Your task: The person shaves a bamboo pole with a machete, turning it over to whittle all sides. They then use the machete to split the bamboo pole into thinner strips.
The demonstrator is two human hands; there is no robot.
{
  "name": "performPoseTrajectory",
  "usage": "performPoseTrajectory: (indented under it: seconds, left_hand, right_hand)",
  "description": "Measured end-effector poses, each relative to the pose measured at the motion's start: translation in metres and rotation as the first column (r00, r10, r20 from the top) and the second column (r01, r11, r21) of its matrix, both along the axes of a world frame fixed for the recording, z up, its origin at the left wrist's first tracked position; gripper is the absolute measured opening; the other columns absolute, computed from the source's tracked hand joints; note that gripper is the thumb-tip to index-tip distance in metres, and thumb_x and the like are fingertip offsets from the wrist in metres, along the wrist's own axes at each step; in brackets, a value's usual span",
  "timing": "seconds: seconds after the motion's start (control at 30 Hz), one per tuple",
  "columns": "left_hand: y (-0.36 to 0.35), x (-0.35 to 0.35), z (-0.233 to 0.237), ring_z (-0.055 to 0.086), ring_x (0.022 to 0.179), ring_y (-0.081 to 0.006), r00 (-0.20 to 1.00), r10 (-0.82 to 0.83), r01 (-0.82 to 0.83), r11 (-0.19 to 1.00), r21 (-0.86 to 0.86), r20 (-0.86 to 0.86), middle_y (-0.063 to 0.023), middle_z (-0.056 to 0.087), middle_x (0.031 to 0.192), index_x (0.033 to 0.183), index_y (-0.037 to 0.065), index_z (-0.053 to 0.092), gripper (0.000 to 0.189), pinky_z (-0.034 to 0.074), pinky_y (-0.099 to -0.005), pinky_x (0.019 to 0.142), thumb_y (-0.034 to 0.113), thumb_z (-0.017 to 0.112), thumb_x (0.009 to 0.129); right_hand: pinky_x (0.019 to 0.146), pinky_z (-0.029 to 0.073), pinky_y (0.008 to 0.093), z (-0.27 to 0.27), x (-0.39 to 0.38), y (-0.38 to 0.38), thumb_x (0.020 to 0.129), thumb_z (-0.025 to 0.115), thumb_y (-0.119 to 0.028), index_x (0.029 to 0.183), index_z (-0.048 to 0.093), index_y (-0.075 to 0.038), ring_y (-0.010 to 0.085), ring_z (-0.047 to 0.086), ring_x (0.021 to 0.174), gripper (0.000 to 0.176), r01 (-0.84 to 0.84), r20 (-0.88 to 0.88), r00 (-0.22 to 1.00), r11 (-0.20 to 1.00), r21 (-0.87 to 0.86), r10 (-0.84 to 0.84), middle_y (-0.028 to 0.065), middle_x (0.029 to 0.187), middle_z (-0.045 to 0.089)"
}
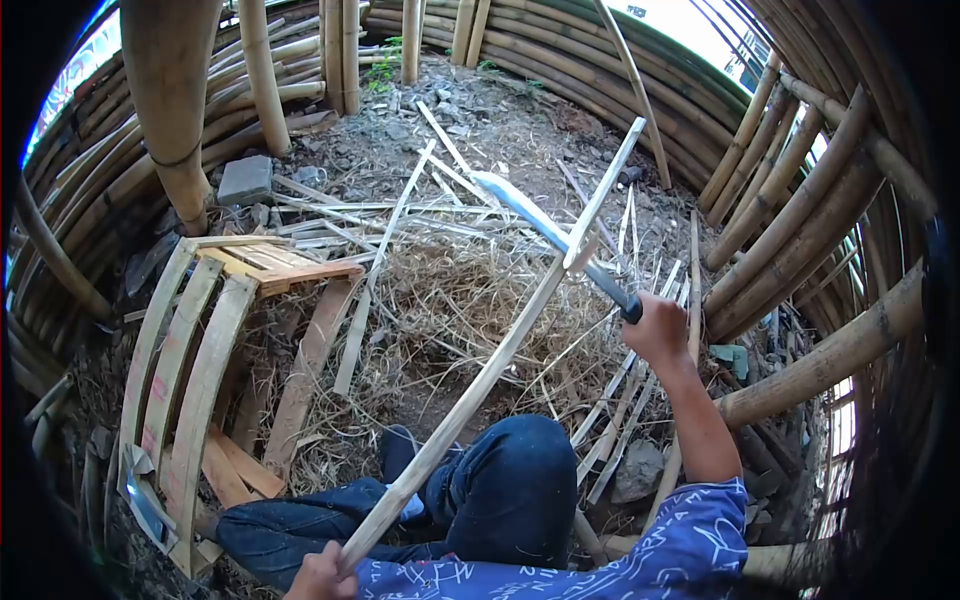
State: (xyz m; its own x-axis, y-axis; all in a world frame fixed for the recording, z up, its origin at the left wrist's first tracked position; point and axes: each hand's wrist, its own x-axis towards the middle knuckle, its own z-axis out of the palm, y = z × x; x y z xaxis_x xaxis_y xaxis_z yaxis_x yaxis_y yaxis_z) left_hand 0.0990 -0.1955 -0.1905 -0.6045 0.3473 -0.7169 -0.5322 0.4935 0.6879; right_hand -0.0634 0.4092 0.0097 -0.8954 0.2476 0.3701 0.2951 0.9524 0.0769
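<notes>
My right hand is closed around the dark handle of a machete, whose long blade points up and to the left. The blade crosses a long bamboo strip near the strip's upper part, and a pale shaving or split piece curls at the crossing. My left hand grips the strip's lower end at the bottom of the view. From there the strip slants up to the right, passing over my bent legs.
A slatted wooden crate stands at left, beside a grey block. Curly shavings and loose bamboo strips cover the ground ahead. Stacked bamboo poles line the back and both sides. A stone lies right of my knee.
</notes>
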Motion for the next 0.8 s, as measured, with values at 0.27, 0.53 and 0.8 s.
performPoseTrajectory:
  seconds: [0.27, 0.53, 0.8]
  left_hand:
    - [0.067, -0.047, 0.075, 0.062, 0.064, -0.044, 0.662, -0.338, 0.266, 0.94, -0.213, -0.669, -0.0242, 0.058, 0.062, 0.083, 0.002, 0.047, 0.026, 0.051, -0.0491, 0.056, 0.011, 0.067, 0.069]
    - [0.052, -0.047, 0.092, 0.062, 0.061, -0.0432, 0.666, -0.385, 0.27, 0.923, -0.275, -0.639, -0.0231, 0.058, 0.061, 0.082, 0.002, 0.047, 0.025, 0.051, -0.0489, 0.054, 0.011, 0.067, 0.069]
    - [0.052, -0.057, 0.071, 0.061, 0.065, -0.0454, 0.653, -0.435, 0.264, 0.898, -0.352, -0.62, -0.0243, 0.057, 0.062, 0.079, 0.002, 0.047, 0.027, 0.05, -0.0492, 0.056, 0.011, 0.069, 0.068]
  right_hand:
    - [0.057, 0.053, 0.035, -0.008, 0.024, -0.071, 0.064, 0.071, -0.012, 0.062, 0.057, -0.01, 0.021, 0.063, 0.052, 0.014, -0.512, 0.063, 0.858, 0.859, 0.009, 0.51, 0.0058, 0.058, 0.061]
    - [0.062, 0.052, 0.0456, 0.055, 0.044, 0.093, 0.073, 0.067, -0.013, 0.073, 0.064, -0.01, 0.035, 0.066, 0.066, 0.004, 0.212, -0.067, 0.977, 0.961, 0.179, -0.203, 0.015, 0.069, 0.066]
    - [0.061, 0.05, 0.0469, 0.027, 0.049, 0.022, 0.069, 0.063, -0.011, 0.07, 0.058, -0.008, 0.0367, 0.064, 0.067, 0.006, 0.148, -0.165, 0.977, 0.988, 0.044, -0.139, 0.0149, 0.067, 0.064]
